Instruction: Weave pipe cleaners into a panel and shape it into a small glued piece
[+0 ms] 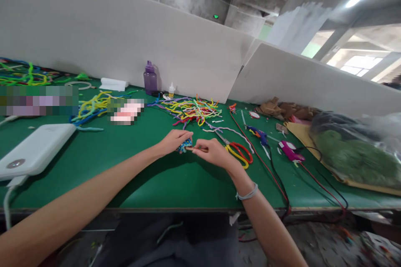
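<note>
Over the green table my left hand [176,141] is closed around a small blue piece with light speckles [185,145], which looks knitted or crocheted. From the right, my right hand [211,151] pinches a thin brown stick [200,149] whose tip meets the blue piece. The stick's far end and much of the piece are hidden by my fingers. Just right of my right hand lie scissors with red and yellow handles [239,153]. Beyond both hands spreads a tangle of fuzzy coloured strands [197,110].
A white power bank [37,148] with a cable lies at left. Behind stand a purple bottle [150,79] and a small dropper bottle [171,90]. To the right are a blue glue gun [259,134], a magenta device [290,151], trailing cords and a plastic bag of green material [351,154].
</note>
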### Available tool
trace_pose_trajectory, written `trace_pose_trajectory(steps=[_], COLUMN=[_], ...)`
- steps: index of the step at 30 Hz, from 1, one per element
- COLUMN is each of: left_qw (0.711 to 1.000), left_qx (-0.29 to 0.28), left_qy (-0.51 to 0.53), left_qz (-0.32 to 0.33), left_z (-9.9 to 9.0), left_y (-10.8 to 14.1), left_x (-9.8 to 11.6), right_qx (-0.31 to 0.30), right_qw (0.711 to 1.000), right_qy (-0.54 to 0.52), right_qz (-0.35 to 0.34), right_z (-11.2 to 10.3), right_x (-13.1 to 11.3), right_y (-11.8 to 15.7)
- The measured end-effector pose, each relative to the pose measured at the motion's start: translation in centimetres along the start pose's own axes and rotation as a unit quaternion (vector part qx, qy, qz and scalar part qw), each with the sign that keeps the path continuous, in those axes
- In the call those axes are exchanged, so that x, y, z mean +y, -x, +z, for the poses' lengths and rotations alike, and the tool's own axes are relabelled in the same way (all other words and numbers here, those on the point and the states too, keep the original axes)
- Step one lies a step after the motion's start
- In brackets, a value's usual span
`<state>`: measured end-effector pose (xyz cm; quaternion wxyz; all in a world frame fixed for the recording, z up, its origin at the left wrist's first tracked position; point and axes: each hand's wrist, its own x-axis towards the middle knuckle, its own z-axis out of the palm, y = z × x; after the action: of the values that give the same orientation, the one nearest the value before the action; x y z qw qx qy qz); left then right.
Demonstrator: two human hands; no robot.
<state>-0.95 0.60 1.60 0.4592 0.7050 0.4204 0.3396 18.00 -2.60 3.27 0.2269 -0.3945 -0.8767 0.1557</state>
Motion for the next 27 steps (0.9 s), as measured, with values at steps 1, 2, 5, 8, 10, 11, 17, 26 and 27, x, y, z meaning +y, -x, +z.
trace_pose_trajectory(steps=[1,2,5,8,10,11,17,26,27], left_qw=[1.0,1.0,0.999,0.996,0.988,0.982,0.949,0.936,0.938], left_qx=[-0.006,-0.009,-0.025,-0.037,-0.019,-0.012,-0.069,-0.186,-0.19], left_qy=[-0.007,-0.014,-0.012,0.06,0.133,0.172,0.297,0.269,0.256], left_qz=[0.009,0.019,0.019,-0.052,-0.077,-0.077,-0.074,-0.131,-0.137], left_z=[0.1,0.2,0.4,0.3,-0.1,-0.3,-1.5,-0.8,-0.6], left_y=[0.0,0.0,0.2,0.1,-0.2,-0.3,-0.3,0.7,0.8], left_x=[0.0,0.0,-0.1,-0.3,-0.4,-0.5,-0.1,0.5,0.3], right_qx=[-0.007,-0.017,-0.052,-0.034,0.009,0.035,0.158,0.135,0.114], right_qw=[1.0,0.999,0.993,0.995,0.998,0.998,0.974,0.989,0.992], right_qy=[-0.023,-0.047,-0.105,-0.096,-0.058,-0.041,0.081,0.05,0.019], right_qz=[-0.001,-0.003,-0.007,0.002,0.012,0.019,0.138,-0.024,-0.06], right_z=[0.1,0.2,0.4,0.1,-0.6,-1.0,-1.2,0.6,0.7], right_x=[0.2,0.4,0.9,1.1,1.4,1.6,3.9,1.8,1.3], right_y=[0.0,-0.1,-0.1,0.0,0.1,0.2,0.0,-0.8,-0.9])
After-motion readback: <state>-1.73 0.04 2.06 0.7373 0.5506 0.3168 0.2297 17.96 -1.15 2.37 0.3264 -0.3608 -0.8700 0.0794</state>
